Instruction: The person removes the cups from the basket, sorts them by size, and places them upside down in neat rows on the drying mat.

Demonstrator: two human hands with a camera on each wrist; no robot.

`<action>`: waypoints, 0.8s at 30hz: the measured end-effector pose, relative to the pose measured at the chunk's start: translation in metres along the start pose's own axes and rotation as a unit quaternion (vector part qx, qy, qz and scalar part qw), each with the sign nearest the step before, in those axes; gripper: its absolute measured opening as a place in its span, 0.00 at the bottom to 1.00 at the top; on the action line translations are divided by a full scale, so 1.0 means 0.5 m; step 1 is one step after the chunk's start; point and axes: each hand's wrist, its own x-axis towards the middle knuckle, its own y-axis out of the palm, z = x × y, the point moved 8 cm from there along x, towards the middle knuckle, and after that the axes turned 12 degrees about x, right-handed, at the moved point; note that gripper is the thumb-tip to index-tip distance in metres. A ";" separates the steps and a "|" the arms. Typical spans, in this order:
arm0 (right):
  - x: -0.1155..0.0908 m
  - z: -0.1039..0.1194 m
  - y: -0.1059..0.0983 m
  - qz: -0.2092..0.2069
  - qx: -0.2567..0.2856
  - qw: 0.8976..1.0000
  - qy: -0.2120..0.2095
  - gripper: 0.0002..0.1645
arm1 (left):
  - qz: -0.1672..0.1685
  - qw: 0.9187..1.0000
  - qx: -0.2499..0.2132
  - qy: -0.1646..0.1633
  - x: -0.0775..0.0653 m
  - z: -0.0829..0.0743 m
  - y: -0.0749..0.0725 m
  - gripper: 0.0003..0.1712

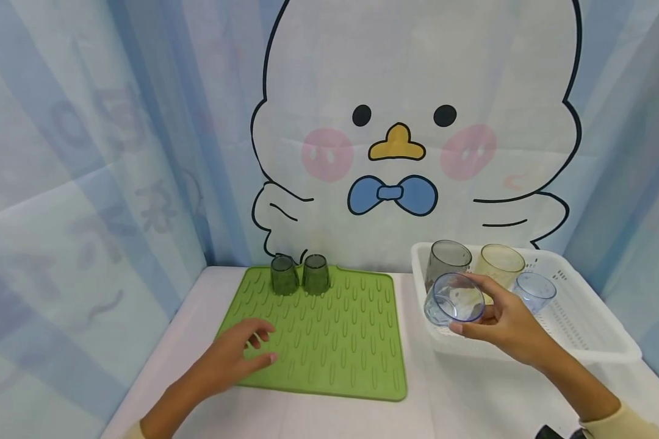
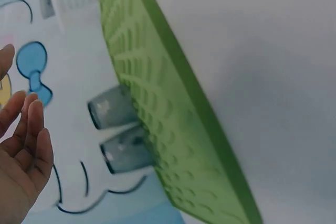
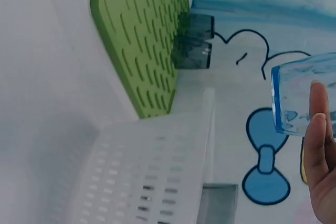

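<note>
Near left, over the green mat (image 1: 329, 347), left hand (image 1: 230, 358) loosely spread, holding nothing. Above the white basket (image 1: 617, 353), right hand (image 1: 502, 324) pinches the blue-rimmed cup (image 1: 443, 306): probably light, stiff, slick; best gripped mid-wall. Farther back, two dark cups (image 1: 284, 276).

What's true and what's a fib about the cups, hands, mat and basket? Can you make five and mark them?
1. The right hand holds a blue-rimmed cup. True.
2. Two dark cups stand on the green mat. True.
3. The left hand holds a cup too. False: it holds nothing.
4. A yellowish cup is in the white basket. True.
5. In the head view, the green mat is right of the white basket. False: it's left.
</note>
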 end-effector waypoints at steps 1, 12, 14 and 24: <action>-0.002 0.006 0.012 0.003 0.007 1.000 0.000 0.48 | -0.005 1.000 0.004 0.009 0.001 -0.014 0.000 0.27; -0.027 0.035 0.136 0.070 0.065 0.995 0.026 0.49 | -0.031 0.997 -0.008 0.077 0.006 -0.148 -0.001 0.34; -0.030 0.036 0.154 0.079 0.070 0.994 0.039 0.50 | -0.032 0.995 -0.018 0.088 0.005 -0.167 0.001 0.37; -0.036 0.037 0.237 0.140 0.140 0.980 0.035 0.48 | -0.028 0.988 -0.066 0.139 0.003 -0.244 0.025 0.47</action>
